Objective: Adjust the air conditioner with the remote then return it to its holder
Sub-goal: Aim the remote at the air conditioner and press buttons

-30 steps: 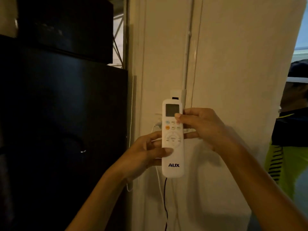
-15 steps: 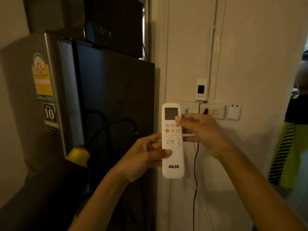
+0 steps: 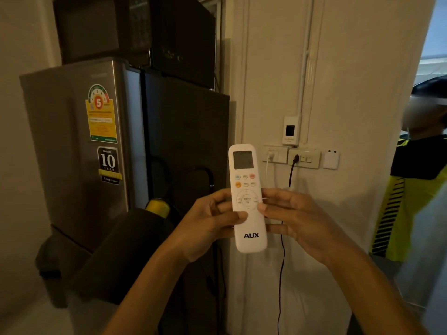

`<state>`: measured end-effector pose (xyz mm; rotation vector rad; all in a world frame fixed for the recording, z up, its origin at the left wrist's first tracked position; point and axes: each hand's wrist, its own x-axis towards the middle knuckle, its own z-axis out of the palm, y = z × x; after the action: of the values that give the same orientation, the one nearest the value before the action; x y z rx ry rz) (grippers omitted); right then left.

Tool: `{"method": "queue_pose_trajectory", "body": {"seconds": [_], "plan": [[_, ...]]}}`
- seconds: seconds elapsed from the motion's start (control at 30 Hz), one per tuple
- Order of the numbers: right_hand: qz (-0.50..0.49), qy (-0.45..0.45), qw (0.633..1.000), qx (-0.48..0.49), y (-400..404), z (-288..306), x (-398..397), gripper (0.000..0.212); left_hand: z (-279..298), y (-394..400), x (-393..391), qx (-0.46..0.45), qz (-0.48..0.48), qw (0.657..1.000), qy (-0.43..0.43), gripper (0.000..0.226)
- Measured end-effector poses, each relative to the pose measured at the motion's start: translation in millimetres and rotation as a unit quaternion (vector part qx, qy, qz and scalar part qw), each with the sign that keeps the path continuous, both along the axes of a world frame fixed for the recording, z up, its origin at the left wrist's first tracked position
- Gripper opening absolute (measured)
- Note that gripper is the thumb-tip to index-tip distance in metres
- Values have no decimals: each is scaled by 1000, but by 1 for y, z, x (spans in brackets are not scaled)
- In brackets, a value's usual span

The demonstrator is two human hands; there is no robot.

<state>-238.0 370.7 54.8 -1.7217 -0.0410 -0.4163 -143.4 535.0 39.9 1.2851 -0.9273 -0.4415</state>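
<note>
A white AUX remote (image 3: 246, 189) stands upright in front of me, screen at the top. My left hand (image 3: 208, 226) grips its lower left side with the thumb across the front. My right hand (image 3: 295, 221) holds the right side, its thumb resting on the round menu pad. A small white wall box with a dark window (image 3: 291, 130) hangs above the sockets; I cannot tell whether it is the holder. No air conditioner is in view.
A grey fridge (image 3: 72, 146) with stickers stands at the left, dark boxes (image 3: 135, 27) on top. Wall sockets (image 3: 290, 157) with a black cable (image 3: 281, 262) sit behind the remote. A person in a yellow and black top (image 3: 416, 194) stands at the right edge.
My right thumb slid down from the upper buttons to the round menu pad. My head pulled back and turned left, so the fridge and the sockets came into view.
</note>
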Motion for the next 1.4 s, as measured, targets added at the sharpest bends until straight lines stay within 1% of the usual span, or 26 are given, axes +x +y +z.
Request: {"method": "queue_pose_trajectory", "body": {"seconds": [0.2,0.37,0.57,0.73,0.9,1.03,1.17,1.4], "plan": [[40,-13,999,-7,-2,10,0,39,17,4,-6,-9,-7,1000,-4,38],[62,-38,997,-6,-3,25,5,37,35,4,-6,-6,2,1000,-19,40],[76,-69,994,-33,0,50,15,37,62,11,-4,-14,21,999,-48,44],[74,-101,991,-39,9,76,23,44,91,19,-1,-22,30,996,-83,49],[71,-144,986,-46,17,92,30,37,112,24,2,-30,44,993,-108,44],[53,-165,984,-50,23,98,36,36,120,25,6,-37,52,991,-121,42],[43,-173,983,-53,24,111,42,39,132,25,13,-42,52,989,-128,42],[41,-162,985,-45,20,153,57,47,173,22,30,-42,56,987,-143,40]]}}
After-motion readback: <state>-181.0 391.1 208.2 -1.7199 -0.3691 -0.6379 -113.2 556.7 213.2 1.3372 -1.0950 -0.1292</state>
